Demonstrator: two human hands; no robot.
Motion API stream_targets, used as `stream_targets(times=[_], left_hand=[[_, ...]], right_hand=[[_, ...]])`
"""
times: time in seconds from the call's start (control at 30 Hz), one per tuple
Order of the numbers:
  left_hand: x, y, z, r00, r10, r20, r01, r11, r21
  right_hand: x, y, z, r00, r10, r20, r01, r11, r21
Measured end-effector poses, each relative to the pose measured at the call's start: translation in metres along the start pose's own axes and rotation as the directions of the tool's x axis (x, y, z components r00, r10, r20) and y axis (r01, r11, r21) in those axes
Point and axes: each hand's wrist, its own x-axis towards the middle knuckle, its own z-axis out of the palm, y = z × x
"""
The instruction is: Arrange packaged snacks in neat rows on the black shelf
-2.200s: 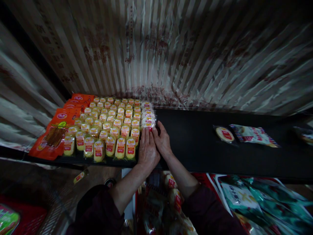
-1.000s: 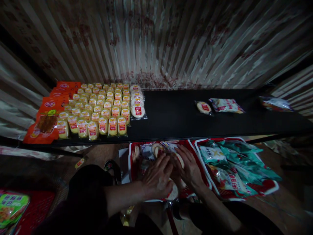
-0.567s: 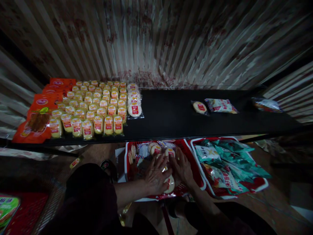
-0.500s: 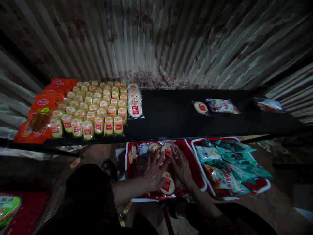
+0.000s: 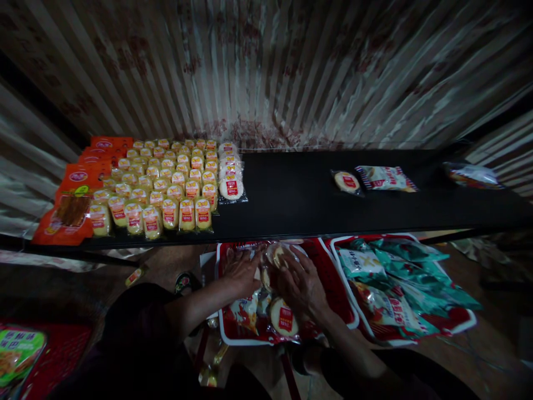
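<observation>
In the red basket [image 5: 338, 289] below the shelf, my right hand [image 5: 306, 283] is curled over clear-wrapped round rice crackers [image 5: 278, 256], gripping them near the basket's back edge. My left hand [image 5: 239, 273] lies on the packs at the basket's left side, fingers stretched toward those crackers; what is under its palm is hidden. Close to my right wrist, another rice cracker pack [image 5: 284, 318] with a red label faces up. A colourful snack bag [image 5: 245, 308] shows below my left hand.
On the black shelf [image 5: 287, 194] stand rows of small yellow-wrapped cakes [image 5: 170, 212], orange bags [image 5: 69, 208] and upright rice cracker packs [image 5: 231, 189]. Farther right lie a cracker pack [image 5: 346, 181] and a white bag [image 5: 387, 178]. A second basket [image 5: 468, 322] holds green bags [image 5: 416, 278].
My left hand has moved left, uncovering the snack bag beneath. My right hand has shifted slightly and closed on rice cracker packs, which now sit tilted between the hands.
</observation>
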Motion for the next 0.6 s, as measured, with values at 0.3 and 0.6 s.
stream_targets(times=[0.3, 0.6], left_hand=[[0.003, -0.009, -0.014, 0.995, -0.084, 0.056, 0.086, 0.996, -0.039], [0.003, -0.014, -0.027, 0.998, -0.063, -0.003, 0.060, 0.957, -0.285]], right_hand=[[0.011, -0.003, 0.013, 0.976, -0.200, 0.084, 0.182, 0.966, 0.184], [0.015, -0.017, 0.016, 0.956, -0.250, 0.152, 0.210, 0.948, 0.239]])
